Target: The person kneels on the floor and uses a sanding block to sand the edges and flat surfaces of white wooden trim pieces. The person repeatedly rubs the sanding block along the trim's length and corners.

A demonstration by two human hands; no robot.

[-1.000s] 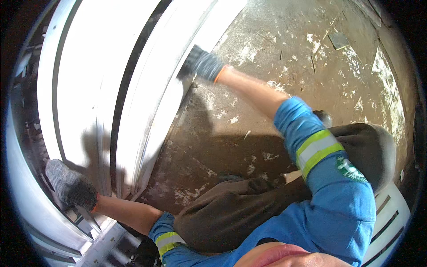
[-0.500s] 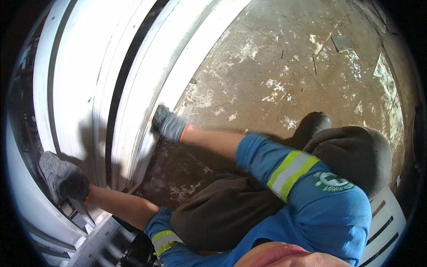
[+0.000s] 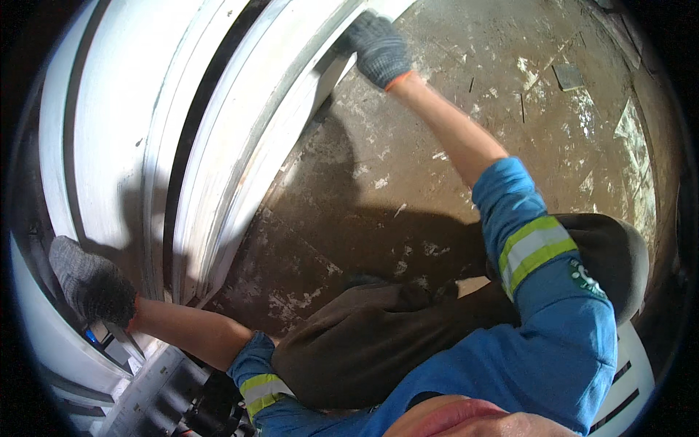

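Both my hands wear grey knit gloves with orange cuffs. My left hand is at the lower left, on the lower end of the wide white panel. Its fingers are together and curl down over the panel, their tips hidden. Toward the top middle, my right hand is closed at the outer edge of a long white ridged piece. The fingers bend over that edge, and anything under them is hidden. Dark shadow lies beside the right glove on the white surface.
A brown floor with white flakes and stains spreads to the right. A small dark square piece lies on it. A white slatted seat is at the lower right. White framework stands at the lower left.
My right hand has moved up and away along the white piece's outer edge, the arm reaching farther out. My left hand stays nearly in place.
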